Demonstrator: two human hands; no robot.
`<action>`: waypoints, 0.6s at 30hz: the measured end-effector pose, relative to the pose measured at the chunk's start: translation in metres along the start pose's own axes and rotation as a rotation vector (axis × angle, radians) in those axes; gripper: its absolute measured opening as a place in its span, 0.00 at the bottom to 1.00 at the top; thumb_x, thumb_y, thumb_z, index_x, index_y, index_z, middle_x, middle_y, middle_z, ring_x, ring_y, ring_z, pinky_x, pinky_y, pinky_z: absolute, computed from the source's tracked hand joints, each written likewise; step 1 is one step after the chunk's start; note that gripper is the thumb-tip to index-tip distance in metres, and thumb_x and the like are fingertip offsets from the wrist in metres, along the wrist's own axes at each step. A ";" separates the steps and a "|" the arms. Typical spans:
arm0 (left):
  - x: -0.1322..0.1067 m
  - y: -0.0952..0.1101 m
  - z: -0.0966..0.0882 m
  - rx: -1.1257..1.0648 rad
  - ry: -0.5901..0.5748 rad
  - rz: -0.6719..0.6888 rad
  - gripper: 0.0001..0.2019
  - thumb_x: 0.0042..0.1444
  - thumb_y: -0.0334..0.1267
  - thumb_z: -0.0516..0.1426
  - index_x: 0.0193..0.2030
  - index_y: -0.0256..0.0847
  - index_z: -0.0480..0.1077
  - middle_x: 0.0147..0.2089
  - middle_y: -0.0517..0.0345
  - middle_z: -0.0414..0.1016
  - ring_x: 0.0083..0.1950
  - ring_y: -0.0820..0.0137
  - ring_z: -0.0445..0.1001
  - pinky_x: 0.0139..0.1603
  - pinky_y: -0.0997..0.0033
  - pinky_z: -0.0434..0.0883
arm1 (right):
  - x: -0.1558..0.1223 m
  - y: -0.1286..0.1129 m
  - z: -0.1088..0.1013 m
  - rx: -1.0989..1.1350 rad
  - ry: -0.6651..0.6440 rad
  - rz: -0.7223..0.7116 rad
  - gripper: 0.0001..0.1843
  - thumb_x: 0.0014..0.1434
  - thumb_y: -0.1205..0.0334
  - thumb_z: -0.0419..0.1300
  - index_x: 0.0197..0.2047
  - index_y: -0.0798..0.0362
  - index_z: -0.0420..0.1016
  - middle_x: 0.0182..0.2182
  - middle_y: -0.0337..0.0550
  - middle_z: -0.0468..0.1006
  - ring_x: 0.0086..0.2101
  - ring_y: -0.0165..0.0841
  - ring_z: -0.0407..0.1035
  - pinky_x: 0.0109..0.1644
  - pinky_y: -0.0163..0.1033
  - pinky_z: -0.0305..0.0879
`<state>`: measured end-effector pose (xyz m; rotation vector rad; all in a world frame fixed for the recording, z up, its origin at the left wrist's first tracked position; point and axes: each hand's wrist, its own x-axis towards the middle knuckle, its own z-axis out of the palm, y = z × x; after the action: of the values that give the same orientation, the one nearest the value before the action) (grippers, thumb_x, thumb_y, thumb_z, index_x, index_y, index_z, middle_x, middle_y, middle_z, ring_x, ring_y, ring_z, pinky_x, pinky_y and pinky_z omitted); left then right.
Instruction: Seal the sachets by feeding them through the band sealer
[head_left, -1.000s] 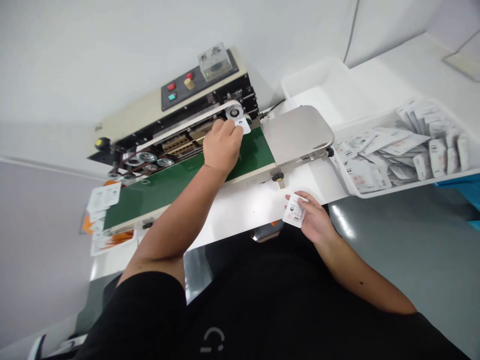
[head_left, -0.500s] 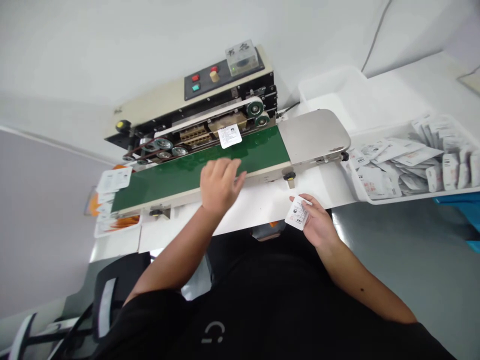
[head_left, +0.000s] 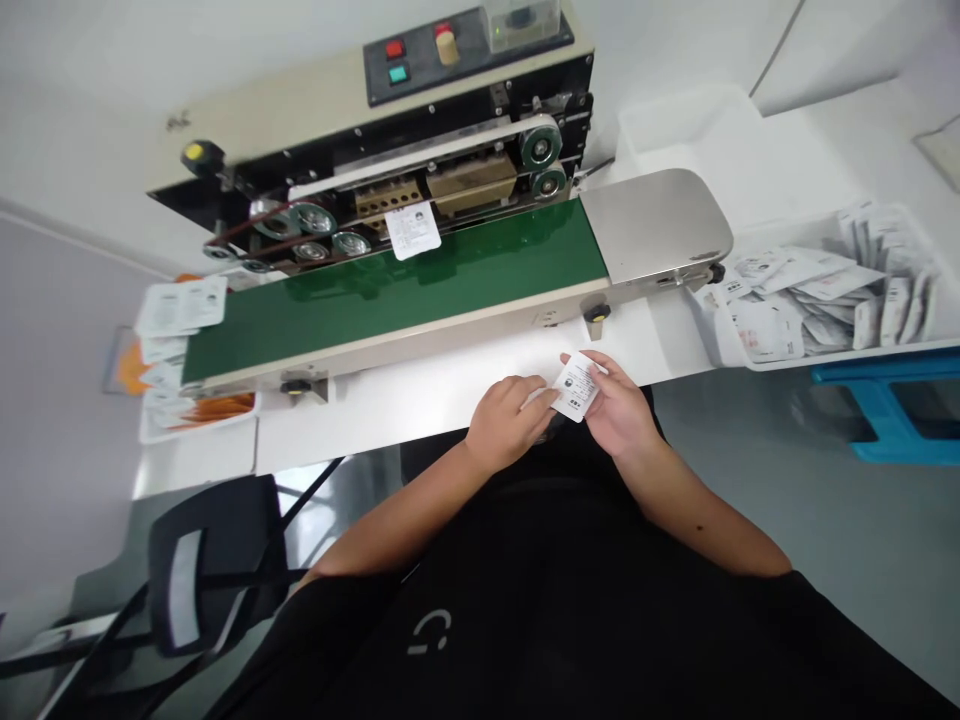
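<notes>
Risk 1: pouch in hand (head_left: 576,388) is pinched at its edges only, by fingertips of both hands. If one side lets go early, it could tip or drop onto the white table (head_left: 420,390) or off the near edge into the lap.

Risk 2: if it goes to the belt skewed, the open edge would likely miss the sealing band and give a crooked or partial seal. Pouch on belt (head_left: 412,229) sits at the far edge of the green belt (head_left: 450,280), top edge tucked under the sealer head (head_left: 420,150), approx mid-left of the machine.

Risk 3: fingers near the rollers (head_left: 540,148) at the right infeed end = pinch hazard, judged from the exposed wheels.

Pose: L hand (head_left: 507,430) and R hand (head_left: 619,410) meet near the body, just near of the table edge, below the steel infeed plate (head_left: 660,225). L forearm comes in from lower left, R from lower right, elbows out. L thumb + forefinger closed on pouch's left corner; R fingers curled round its right side, thumb on top. Both grips closed on it, light.

Misc: tray of unsealed pouches (head_left: 817,300) far right; sealed pouches (head_left: 180,305) piled at left belt end.
</notes>
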<state>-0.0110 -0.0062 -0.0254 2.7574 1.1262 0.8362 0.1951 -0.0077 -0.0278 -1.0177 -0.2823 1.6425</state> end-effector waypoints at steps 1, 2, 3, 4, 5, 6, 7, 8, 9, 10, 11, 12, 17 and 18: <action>-0.002 0.000 0.000 0.006 0.004 0.037 0.14 0.71 0.42 0.59 0.60 0.46 0.75 0.56 0.44 0.82 0.53 0.58 0.80 0.51 0.56 0.78 | -0.001 0.001 0.002 -0.003 -0.001 0.000 0.16 0.59 0.56 0.74 0.49 0.47 0.80 0.53 0.45 0.86 0.44 0.39 0.80 0.45 0.42 0.76; -0.003 -0.001 0.001 0.008 0.007 0.067 0.14 0.71 0.42 0.59 0.60 0.47 0.75 0.57 0.45 0.82 0.55 0.58 0.80 0.52 0.56 0.78 | -0.002 0.003 0.003 -0.005 -0.003 -0.003 0.16 0.59 0.55 0.74 0.49 0.47 0.81 0.53 0.45 0.86 0.45 0.39 0.80 0.45 0.42 0.76; -0.004 -0.001 0.001 0.007 0.008 0.086 0.13 0.71 0.41 0.59 0.60 0.48 0.75 0.58 0.46 0.82 0.56 0.58 0.80 0.53 0.56 0.77 | -0.002 0.004 0.005 -0.005 -0.006 -0.006 0.16 0.59 0.55 0.73 0.49 0.47 0.81 0.53 0.45 0.86 0.45 0.39 0.80 0.45 0.43 0.76; -0.005 -0.001 0.002 0.004 0.010 0.094 0.13 0.71 0.41 0.59 0.60 0.49 0.75 0.59 0.47 0.82 0.57 0.58 0.79 0.54 0.56 0.77 | -0.003 0.005 0.007 -0.005 -0.010 -0.010 0.15 0.60 0.55 0.73 0.49 0.47 0.81 0.53 0.45 0.86 0.46 0.39 0.80 0.46 0.43 0.77; -0.005 0.000 0.002 0.002 0.011 0.095 0.13 0.71 0.40 0.58 0.60 0.49 0.75 0.59 0.47 0.82 0.58 0.58 0.79 0.54 0.56 0.76 | -0.003 0.006 0.008 -0.004 -0.012 -0.016 0.14 0.60 0.56 0.72 0.49 0.47 0.82 0.53 0.44 0.86 0.46 0.39 0.80 0.46 0.42 0.77; -0.006 0.001 0.003 0.003 0.013 0.094 0.13 0.72 0.40 0.58 0.60 0.49 0.75 0.59 0.48 0.82 0.58 0.58 0.79 0.54 0.56 0.76 | -0.004 0.007 0.010 -0.004 -0.015 -0.020 0.14 0.61 0.56 0.72 0.49 0.47 0.82 0.54 0.44 0.86 0.46 0.39 0.80 0.47 0.42 0.77; -0.005 0.002 0.005 0.008 0.014 0.095 0.13 0.72 0.38 0.58 0.61 0.50 0.75 0.59 0.48 0.82 0.58 0.58 0.79 0.54 0.56 0.75 | -0.004 0.007 0.012 -0.005 -0.017 -0.023 0.14 0.61 0.56 0.71 0.49 0.47 0.82 0.54 0.44 0.86 0.46 0.38 0.80 0.48 0.42 0.77; -0.004 0.003 0.006 0.017 0.014 0.099 0.14 0.72 0.37 0.58 0.61 0.50 0.74 0.59 0.49 0.83 0.58 0.58 0.79 0.54 0.56 0.75 | -0.005 0.008 0.013 -0.006 -0.020 -0.024 0.14 0.61 0.57 0.71 0.50 0.47 0.83 0.55 0.45 0.85 0.47 0.38 0.80 0.48 0.42 0.77; -0.003 0.004 0.007 0.027 0.013 0.109 0.15 0.72 0.36 0.57 0.62 0.51 0.74 0.59 0.50 0.83 0.58 0.58 0.79 0.54 0.56 0.74 | -0.006 0.008 0.015 -0.007 -0.024 -0.024 0.14 0.61 0.57 0.71 0.51 0.48 0.84 0.56 0.45 0.85 0.47 0.38 0.80 0.50 0.42 0.77; -0.002 0.005 0.008 0.035 0.016 0.118 0.16 0.72 0.35 0.57 0.63 0.51 0.74 0.60 0.50 0.83 0.58 0.58 0.78 0.53 0.56 0.74 | -0.006 0.008 0.017 -0.006 -0.028 -0.023 0.15 0.61 0.57 0.71 0.51 0.48 0.84 0.56 0.46 0.85 0.48 0.38 0.80 0.51 0.41 0.77; 0.000 0.005 0.008 0.038 0.024 0.125 0.17 0.71 0.35 0.57 0.64 0.50 0.73 0.60 0.50 0.83 0.58 0.58 0.79 0.52 0.56 0.73 | -0.007 0.008 0.018 -0.004 -0.033 -0.021 0.15 0.61 0.57 0.71 0.51 0.49 0.85 0.56 0.47 0.85 0.49 0.37 0.80 0.52 0.41 0.77; 0.003 0.004 0.007 0.035 0.035 0.125 0.17 0.71 0.35 0.57 0.64 0.50 0.73 0.59 0.51 0.83 0.59 0.57 0.79 0.52 0.56 0.73 | -0.008 0.008 0.020 0.002 -0.036 -0.020 0.15 0.62 0.57 0.71 0.52 0.49 0.85 0.55 0.47 0.85 0.50 0.37 0.79 0.53 0.40 0.77; 0.014 -0.004 -0.002 0.023 0.064 0.007 0.16 0.71 0.36 0.57 0.62 0.49 0.75 0.55 0.50 0.85 0.59 0.56 0.79 0.53 0.53 0.70 | -0.011 0.008 0.020 0.021 -0.045 0.007 0.17 0.59 0.60 0.72 0.52 0.48 0.85 0.47 0.43 0.85 0.44 0.34 0.79 0.47 0.39 0.78; 0.016 -0.005 -0.004 0.034 0.057 -0.010 0.16 0.71 0.35 0.57 0.62 0.49 0.75 0.55 0.50 0.85 0.59 0.56 0.79 0.55 0.53 0.69 | -0.011 0.009 0.020 0.016 -0.042 0.012 0.18 0.58 0.61 0.73 0.52 0.47 0.85 0.43 0.41 0.85 0.41 0.33 0.78 0.45 0.38 0.78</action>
<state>-0.0065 0.0077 -0.0161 2.7689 1.1736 0.9090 0.1744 -0.0143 -0.0162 -0.9753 -0.2916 1.6764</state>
